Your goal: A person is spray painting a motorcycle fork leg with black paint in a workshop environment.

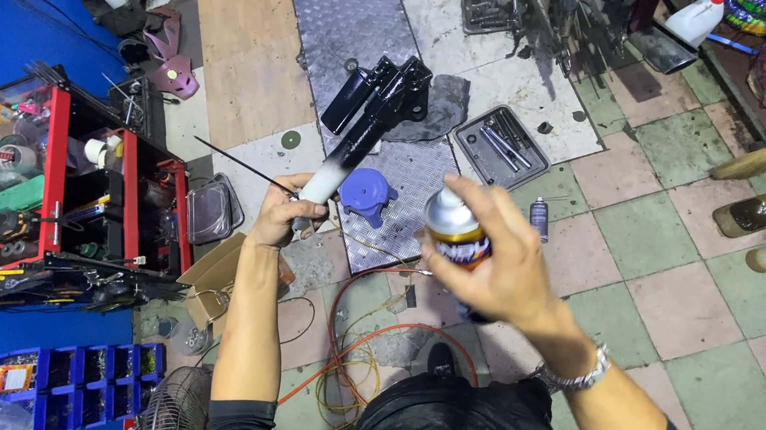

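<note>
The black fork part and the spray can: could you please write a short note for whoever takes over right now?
Left hand: grips the lower, white-coated end of the black fork part, held slanting above the floor.
Right hand: wrapped around the spray can, held upright beside the part.
Nearby: purple cap-like piece on the metal plate, tool tray, small can on the tiles.
Done: the lower end looks white.
Left: the upper part is black, uncoated.
</note>
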